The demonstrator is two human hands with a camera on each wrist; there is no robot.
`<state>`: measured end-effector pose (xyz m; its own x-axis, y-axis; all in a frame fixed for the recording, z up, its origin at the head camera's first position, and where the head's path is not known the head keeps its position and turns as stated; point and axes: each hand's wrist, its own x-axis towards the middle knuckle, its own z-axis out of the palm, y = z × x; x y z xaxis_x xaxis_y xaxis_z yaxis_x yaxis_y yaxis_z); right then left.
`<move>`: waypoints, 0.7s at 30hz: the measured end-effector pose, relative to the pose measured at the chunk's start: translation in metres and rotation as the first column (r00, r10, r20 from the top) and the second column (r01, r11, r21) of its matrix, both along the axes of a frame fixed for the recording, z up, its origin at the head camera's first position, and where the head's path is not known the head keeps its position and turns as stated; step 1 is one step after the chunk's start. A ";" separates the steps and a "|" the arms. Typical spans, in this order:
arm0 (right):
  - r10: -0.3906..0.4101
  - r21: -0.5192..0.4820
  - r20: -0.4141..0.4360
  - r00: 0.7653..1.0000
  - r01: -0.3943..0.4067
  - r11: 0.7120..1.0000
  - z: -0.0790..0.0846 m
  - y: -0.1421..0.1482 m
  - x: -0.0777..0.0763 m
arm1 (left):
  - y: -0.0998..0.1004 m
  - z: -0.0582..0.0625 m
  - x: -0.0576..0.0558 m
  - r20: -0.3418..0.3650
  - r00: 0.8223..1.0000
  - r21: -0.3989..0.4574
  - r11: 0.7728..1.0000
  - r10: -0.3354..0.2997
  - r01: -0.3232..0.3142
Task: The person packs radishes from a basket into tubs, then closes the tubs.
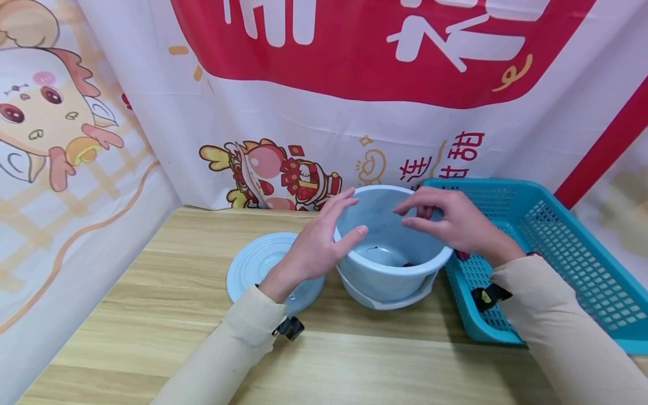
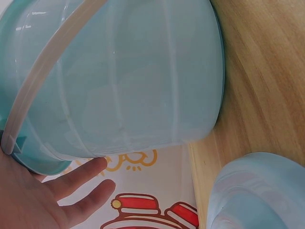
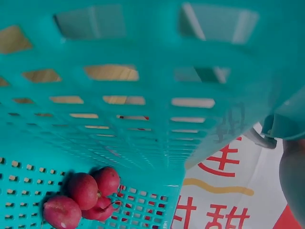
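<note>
A light blue bucket [image 1: 390,289] stands upright on the table, its grey-white handle [image 2: 45,59] hanging down against the front wall. My left hand [image 1: 324,239] is at the bucket's left rim, with the thumb over the opening and outstretched fingers beside the wall. Over the right side of the opening hovers my right hand [image 1: 448,216], fingers loosely bent, thumb apart, nothing visible between them. Down in the bucket, a small dark red thing [image 1: 409,264] shows partly behind the front rim. Several red radishes [image 3: 82,191] lie together in the turquoise basket [image 3: 143,183].
To the left of the bucket, a round light blue lid [image 1: 248,270] lies on the wooden table [image 1: 152,304]. The basket's perforated wall stands close to the bucket on the right. A printed cloth [image 1: 314,124] hangs right behind the table's back edge.
</note>
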<state>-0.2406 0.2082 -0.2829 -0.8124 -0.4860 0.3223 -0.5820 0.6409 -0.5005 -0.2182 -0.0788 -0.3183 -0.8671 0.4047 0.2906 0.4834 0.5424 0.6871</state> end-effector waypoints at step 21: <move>-0.169 -0.300 0.212 0.963 0.229 0.926 0.004 0.037 -0.007 | 0.000 0.001 0.000 0.001 1.000 0.000 1.000 0.003 -0.003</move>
